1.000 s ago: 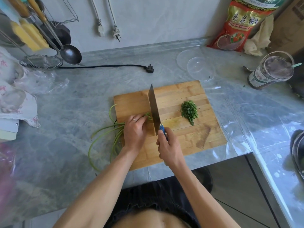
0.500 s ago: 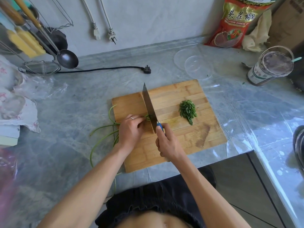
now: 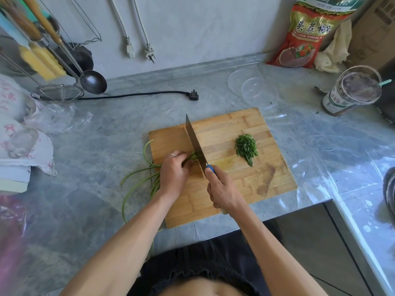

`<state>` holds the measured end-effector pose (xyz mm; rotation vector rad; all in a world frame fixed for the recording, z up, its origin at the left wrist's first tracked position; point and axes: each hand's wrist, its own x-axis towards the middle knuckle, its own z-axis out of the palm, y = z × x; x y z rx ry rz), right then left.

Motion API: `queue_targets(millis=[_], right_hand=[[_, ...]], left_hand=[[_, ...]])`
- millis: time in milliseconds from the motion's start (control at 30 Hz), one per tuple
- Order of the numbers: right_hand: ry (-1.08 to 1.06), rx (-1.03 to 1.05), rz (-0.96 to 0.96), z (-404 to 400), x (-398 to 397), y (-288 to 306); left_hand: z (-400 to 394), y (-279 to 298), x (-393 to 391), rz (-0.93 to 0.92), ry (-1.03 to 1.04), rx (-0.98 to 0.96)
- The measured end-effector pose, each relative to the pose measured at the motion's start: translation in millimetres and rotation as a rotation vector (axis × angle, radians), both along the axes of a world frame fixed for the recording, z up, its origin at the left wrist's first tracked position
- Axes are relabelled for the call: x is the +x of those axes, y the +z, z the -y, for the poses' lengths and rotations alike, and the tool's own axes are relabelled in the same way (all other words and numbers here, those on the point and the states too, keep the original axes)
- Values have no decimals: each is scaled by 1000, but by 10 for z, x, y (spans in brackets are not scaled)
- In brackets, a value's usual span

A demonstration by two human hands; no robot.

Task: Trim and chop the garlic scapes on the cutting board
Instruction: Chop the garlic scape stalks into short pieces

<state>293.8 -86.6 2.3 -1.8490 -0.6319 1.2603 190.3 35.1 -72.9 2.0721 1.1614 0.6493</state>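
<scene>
Light, springy garlic scapes (image 3: 141, 180) trailing off the cutting board (image 3: 235, 189) onto the worktop (image 3: 96, 167) are pinned near their cut ends by the curled left hand (image 3: 174, 174), while the cleaver (image 3: 195, 146) is gripped by the right hand (image 3: 223, 192).

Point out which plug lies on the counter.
The black plug, on its black cord on the countertop; the two white plugs hang against the wall.

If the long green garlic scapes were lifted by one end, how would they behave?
The long green garlic scapes would probably droop: their free ends already curve and trail off the wooden cutting board. They look thin, so likely light, and several would splay apart.
</scene>
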Motion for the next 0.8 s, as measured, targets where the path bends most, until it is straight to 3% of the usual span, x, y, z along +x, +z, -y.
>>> queue_targets(millis=[533,700,800], right_hand=[[74,-2,230,1,11,-40],[71,18,220,-50,12,-31],[49,23,121,-82,58,-11]], left_hand=[[-27,-36,12,-12,71,-27],[64,-59,-7,9,92,33],[78,-69,-21,-16,67,115]])
